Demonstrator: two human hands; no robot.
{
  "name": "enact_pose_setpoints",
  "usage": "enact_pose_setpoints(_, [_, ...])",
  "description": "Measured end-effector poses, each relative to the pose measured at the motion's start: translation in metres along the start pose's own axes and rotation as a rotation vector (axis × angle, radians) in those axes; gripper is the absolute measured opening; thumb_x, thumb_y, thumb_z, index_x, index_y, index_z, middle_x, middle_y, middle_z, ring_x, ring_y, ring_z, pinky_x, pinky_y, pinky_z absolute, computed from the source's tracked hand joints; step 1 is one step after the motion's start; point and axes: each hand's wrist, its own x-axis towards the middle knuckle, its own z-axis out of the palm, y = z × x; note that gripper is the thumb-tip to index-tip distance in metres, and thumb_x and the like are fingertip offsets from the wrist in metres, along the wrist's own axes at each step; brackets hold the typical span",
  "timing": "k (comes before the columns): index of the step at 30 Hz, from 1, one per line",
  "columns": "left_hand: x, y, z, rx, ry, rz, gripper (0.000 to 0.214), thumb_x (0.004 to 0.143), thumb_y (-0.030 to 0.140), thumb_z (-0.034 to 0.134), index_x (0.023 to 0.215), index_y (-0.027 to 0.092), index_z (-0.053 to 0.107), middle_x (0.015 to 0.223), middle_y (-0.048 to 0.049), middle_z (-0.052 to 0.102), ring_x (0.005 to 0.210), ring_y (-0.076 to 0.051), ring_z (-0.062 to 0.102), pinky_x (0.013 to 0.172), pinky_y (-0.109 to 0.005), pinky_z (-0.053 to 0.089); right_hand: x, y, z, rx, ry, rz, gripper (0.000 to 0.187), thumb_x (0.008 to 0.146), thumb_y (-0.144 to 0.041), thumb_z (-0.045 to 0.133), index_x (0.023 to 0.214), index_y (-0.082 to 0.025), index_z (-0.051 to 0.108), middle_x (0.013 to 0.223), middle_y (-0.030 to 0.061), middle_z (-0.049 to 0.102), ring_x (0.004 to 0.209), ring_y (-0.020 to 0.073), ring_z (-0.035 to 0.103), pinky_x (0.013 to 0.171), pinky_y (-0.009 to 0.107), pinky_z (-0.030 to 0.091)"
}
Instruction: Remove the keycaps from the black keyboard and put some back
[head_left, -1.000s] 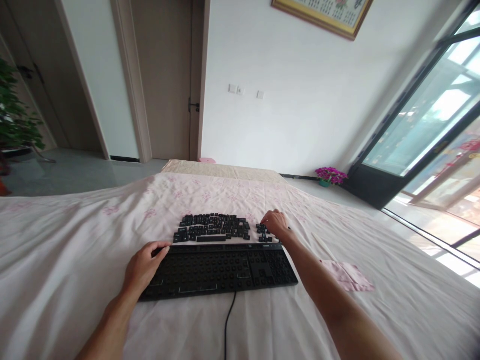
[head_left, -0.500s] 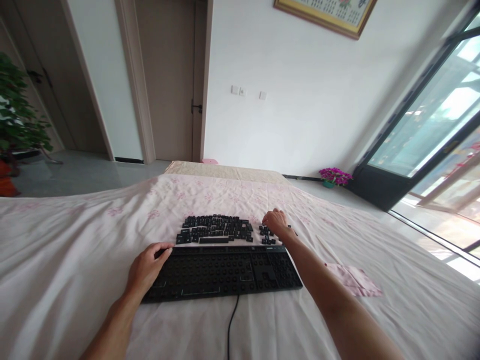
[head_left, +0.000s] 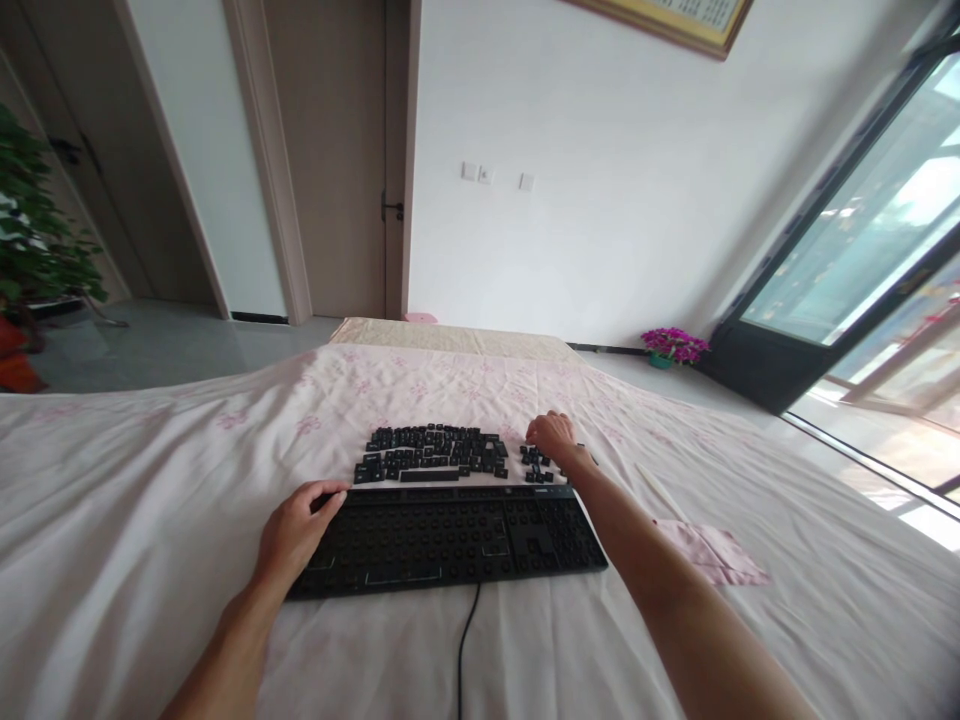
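While left hand (head_left: 296,530) still grips keyboard (head_left: 442,535), right hand (head_left: 553,436) stays at keycaps (head_left: 535,462), grip unclear.

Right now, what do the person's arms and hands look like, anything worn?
The left hand and right hand are ungloved. The left forearm and right forearm are sleeveless as far as shown, tapering toward the wrists. No watch or bracelet can be made out; any rings would be too small to tell.

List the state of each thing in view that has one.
Keyboard: stripped of keycaps
Loose keycaps: spread in two groups
Cable: trailing from keyboard
Sheet: wrinkled
Pink cloth: creased
Middle door: apparently shut
Magenta flowers: potted
Left hand: gripping keyboard's corner
Right hand: at smaller keycap group, grip unclear
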Motion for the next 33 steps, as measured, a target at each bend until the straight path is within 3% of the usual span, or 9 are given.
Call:
enact_pose_setpoints(14, [0.003,-0.005,0.002,-0.011,0.008,0.024,0.032,0.082,0.047,0.052,0.099,0.028,0.071,0.108,0.0012,0.072,0.098,-0.021,0.066,0.085,-0.027,0.048,-0.003,-0.007,-0.014,0.16,-0.003,-0.012,0.017,0.069,-0.027,0.074,0.085,-0.023,0.076,0.089,0.0058,0.073,0.096,0.0222,0.062,0.083,0.028,0.04])
enact_pose_setpoints(19, [0.002,-0.003,0.001,-0.015,0.011,0.027,0.032,0.081,0.047,0.053,0.099,0.028,0.071,0.108,0.0002,0.073,0.097,-0.022,0.066,0.086,-0.028,0.048,-0.037,-0.015,-0.018,0.349,-0.016,-0.097,0.025,0.077,-0.03,0.066,0.1,-0.026,0.073,0.093,-0.0004,0.074,0.085,0.0158,0.066,0.073,0.022,0.045])
enact_pose_setpoints(24, [0.001,-0.001,0.0,-0.007,0.013,0.027,0.032,0.081,0.047,0.053,0.099,0.028,0.071,0.108,0.0,0.073,0.098,-0.022,0.066,0.086,-0.028,0.048,-0.089,-0.022,-0.009,0.638,-0.027,-0.154,0.021,0.075,-0.023,0.064,0.093,-0.022,0.075,0.088,0.0011,0.075,0.084,0.0187,0.068,0.08,0.026,0.049])
enact_pose_setpoints(28, [0.001,-0.002,0.001,0.016,0.027,0.034,0.031,0.081,0.046,0.053,0.098,0.028,0.072,0.105,0.0007,0.073,0.095,-0.021,0.067,0.082,-0.027,0.049,-0.116,-0.026,-0.008,0.63,0.033,-0.174,0.02,0.074,-0.019,0.063,0.088,-0.024,0.077,0.093,0.0007,0.074,0.091,0.0205,0.067,0.087,0.029,0.047])
enact_pose_setpoints(33, [0.002,-0.005,0.002,0.03,0.018,0.026,0.032,0.082,0.047,0.052,0.1,0.029,0.072,0.107,0.0011,0.073,0.097,-0.021,0.067,0.081,-0.027,0.049,-0.128,-0.032,-0.006,0.6,0.072,-0.199,0.019,0.076,-0.02,0.063,0.086,-0.027,0.077,0.091,-0.001,0.074,0.088,0.0194,0.067,0.084,0.028,0.047])
